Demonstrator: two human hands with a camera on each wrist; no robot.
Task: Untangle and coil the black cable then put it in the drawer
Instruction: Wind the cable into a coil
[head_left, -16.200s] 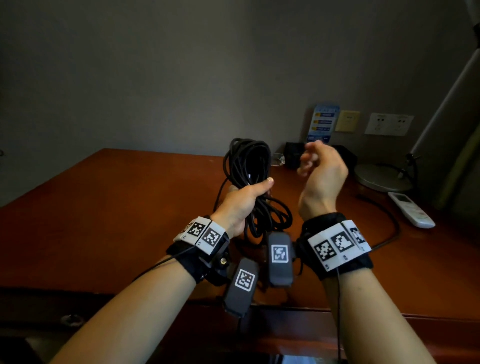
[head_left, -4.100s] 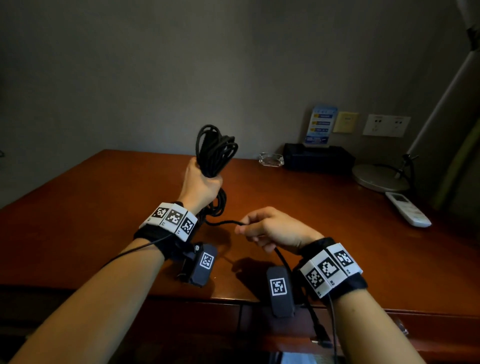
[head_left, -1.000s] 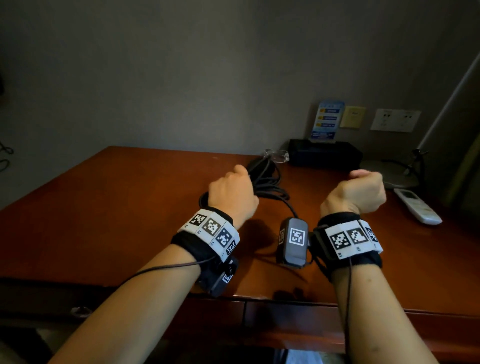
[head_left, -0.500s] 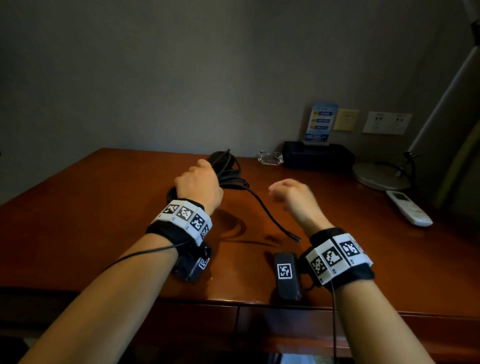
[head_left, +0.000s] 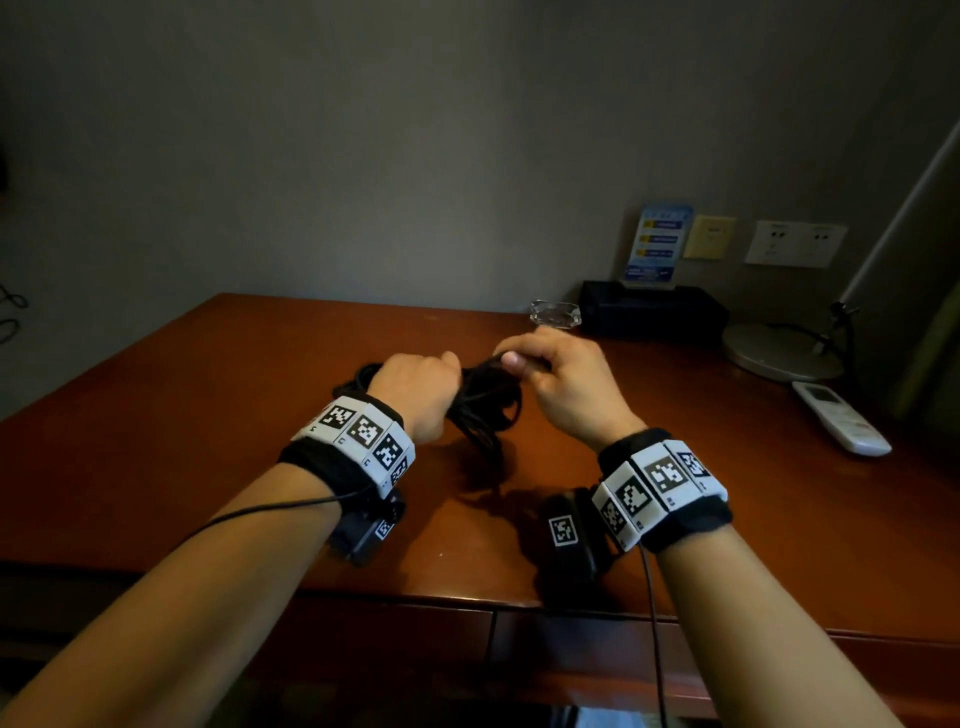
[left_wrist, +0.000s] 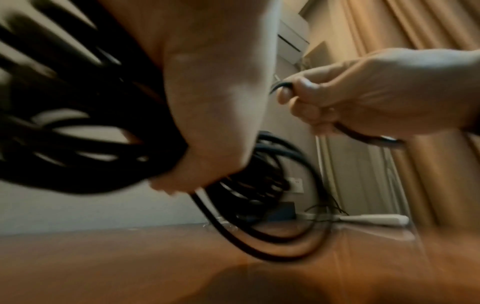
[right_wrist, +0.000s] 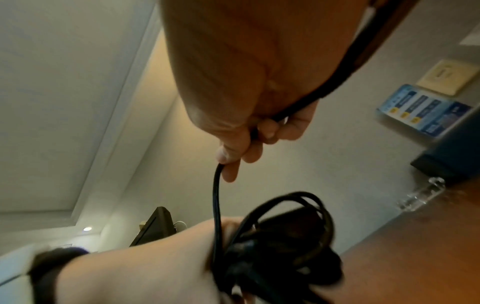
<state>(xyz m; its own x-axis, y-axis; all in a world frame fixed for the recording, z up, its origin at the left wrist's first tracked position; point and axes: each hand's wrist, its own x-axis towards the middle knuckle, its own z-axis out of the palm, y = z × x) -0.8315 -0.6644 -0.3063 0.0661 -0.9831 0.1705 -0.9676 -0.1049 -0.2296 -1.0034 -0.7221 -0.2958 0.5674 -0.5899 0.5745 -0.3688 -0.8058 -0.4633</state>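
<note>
A bundle of black cable (head_left: 483, 402) in several loops hangs just above the wooden desk (head_left: 208, 415). My left hand (head_left: 418, 387) grips the bundle round its middle, loops sticking out on both sides (left_wrist: 78, 115). My right hand (head_left: 561, 379) is close beside it and pinches the cable's loose end (right_wrist: 217, 197) between thumb and fingers. That end runs down from the right hand over the bundle (right_wrist: 280, 242). The right hand (left_wrist: 363, 98) holds the strand with curled fingers. A drawer front (head_left: 597, 644) shows under the desk's near edge, closed.
At the back right stand a black box (head_left: 654, 312) with a blue card (head_left: 657, 241), a glass ashtray (head_left: 555, 313), a round lamp base (head_left: 779, 351) and a white remote (head_left: 839, 423). Wall sockets (head_left: 795, 243) sit above them.
The right hand had let go and pulled back half a second ago; it has now come up to the bundle and taken the loose end. The left hand has stayed on the coil.
</note>
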